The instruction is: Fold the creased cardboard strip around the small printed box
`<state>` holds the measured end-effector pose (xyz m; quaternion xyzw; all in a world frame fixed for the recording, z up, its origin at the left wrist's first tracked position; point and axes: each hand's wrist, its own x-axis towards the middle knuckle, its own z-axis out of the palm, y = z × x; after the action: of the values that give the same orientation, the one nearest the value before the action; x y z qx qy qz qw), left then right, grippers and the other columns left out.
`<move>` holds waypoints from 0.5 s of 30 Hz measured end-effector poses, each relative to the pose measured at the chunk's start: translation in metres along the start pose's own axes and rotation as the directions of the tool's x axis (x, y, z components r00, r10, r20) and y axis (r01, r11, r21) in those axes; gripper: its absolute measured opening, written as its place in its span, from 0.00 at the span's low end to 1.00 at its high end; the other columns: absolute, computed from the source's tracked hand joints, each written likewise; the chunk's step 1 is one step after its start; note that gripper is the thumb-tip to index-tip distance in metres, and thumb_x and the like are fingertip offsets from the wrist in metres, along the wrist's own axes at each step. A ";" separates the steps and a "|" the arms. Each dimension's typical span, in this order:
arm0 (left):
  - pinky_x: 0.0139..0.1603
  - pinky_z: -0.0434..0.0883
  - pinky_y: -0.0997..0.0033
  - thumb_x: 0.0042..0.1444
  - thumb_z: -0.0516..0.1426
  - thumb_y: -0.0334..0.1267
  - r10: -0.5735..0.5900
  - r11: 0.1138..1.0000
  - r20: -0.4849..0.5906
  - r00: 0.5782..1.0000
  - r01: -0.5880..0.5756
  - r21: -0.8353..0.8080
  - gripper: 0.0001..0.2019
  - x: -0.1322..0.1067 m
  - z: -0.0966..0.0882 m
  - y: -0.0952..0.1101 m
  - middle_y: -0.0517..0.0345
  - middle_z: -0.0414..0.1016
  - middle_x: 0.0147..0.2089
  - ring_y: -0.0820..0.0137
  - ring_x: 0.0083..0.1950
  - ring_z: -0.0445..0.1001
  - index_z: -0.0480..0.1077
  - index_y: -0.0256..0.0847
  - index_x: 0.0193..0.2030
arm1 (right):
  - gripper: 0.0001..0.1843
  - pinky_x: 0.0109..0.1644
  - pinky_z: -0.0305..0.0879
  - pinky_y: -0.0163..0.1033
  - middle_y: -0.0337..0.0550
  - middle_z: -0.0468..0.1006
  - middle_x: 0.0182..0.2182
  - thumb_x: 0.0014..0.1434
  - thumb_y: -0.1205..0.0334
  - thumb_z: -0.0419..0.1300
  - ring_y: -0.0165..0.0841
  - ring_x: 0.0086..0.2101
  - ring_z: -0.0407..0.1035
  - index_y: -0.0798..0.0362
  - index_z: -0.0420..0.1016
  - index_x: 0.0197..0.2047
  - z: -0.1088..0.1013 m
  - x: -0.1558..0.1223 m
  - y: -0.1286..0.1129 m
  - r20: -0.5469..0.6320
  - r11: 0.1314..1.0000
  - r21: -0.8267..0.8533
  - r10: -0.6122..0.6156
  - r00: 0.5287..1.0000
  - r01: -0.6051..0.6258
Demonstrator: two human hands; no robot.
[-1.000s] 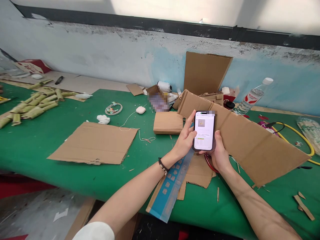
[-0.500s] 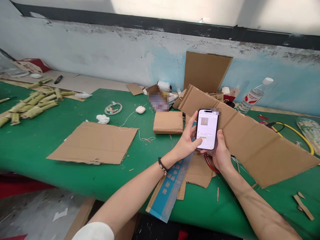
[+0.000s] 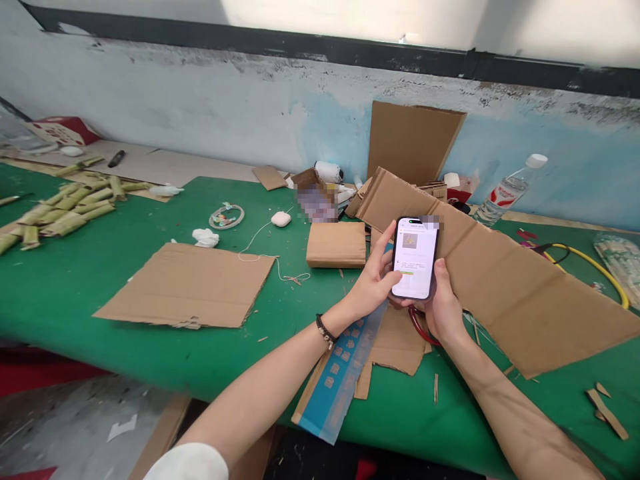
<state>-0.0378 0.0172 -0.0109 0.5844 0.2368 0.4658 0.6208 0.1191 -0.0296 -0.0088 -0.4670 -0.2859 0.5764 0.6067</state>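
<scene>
A smartphone (image 3: 415, 257) with a lit, mostly white screen is held upright between both hands above the green table. My left hand (image 3: 375, 283) is closed around its left edge, the thumb on the lower left of the screen. My right hand (image 3: 444, 307) grips the lower right side, its thumb along the edge and its other fingers hidden behind. Behind the phone a long cardboard sheet (image 3: 520, 293) slants down to the right. Below lie a blue printed strip (image 3: 333, 380) and a torn cardboard piece (image 3: 397, 343), partly under a red handle (image 3: 421, 327).
A flat cardboard sheet (image 3: 190, 287), a cardboard box (image 3: 336, 245) and a white earbud case (image 3: 281, 219) with a string lie on the green table (image 3: 215, 360). Cut stalks (image 3: 75, 207) pile at far left. A water bottle (image 3: 507, 193) stands by the wall at right.
The screen content has scrolled a little, and my left thumb has shifted slightly on the glass. Both hands keep their grip on the smartphone; the table items stay put.
</scene>
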 end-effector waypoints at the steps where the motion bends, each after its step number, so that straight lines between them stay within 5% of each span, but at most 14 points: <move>1: 0.43 0.83 0.64 0.71 0.64 0.51 -0.019 1.000 -0.002 1.000 0.019 -0.009 0.52 -0.001 0.000 0.002 0.43 0.76 0.75 0.60 0.49 0.83 0.37 0.60 0.91 | 0.35 0.26 0.83 0.37 0.50 0.94 0.50 0.71 0.28 0.63 0.44 0.39 0.90 0.50 0.90 0.58 0.000 0.000 0.000 0.002 1.000 -0.001 -0.002 1.000 0.002; 8: 0.34 0.80 0.71 0.71 0.60 0.43 -0.063 0.997 -0.031 0.998 0.061 -0.046 0.47 -0.001 0.001 0.005 0.46 0.75 0.75 0.65 0.44 0.81 0.40 0.62 0.91 | 0.37 0.26 0.82 0.36 0.50 0.94 0.50 0.72 0.27 0.61 0.45 0.41 0.90 0.49 0.87 0.64 -0.002 0.000 0.002 0.018 1.000 -0.012 -0.010 1.000 0.010; 15: 0.34 0.80 0.71 0.72 0.62 0.48 -0.050 0.998 -0.025 0.998 0.049 -0.049 0.48 -0.001 0.000 0.003 0.45 0.74 0.76 0.64 0.45 0.82 0.41 0.62 0.91 | 0.40 0.27 0.83 0.38 0.53 0.94 0.49 0.72 0.26 0.60 0.47 0.42 0.90 0.52 0.87 0.65 -0.004 0.001 0.000 0.042 0.999 -0.031 -0.012 0.999 0.013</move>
<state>-0.0391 0.0155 -0.0081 0.5569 0.2479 0.4637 0.6430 0.1223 -0.0298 -0.0108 -0.4626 -0.3104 0.5776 0.5967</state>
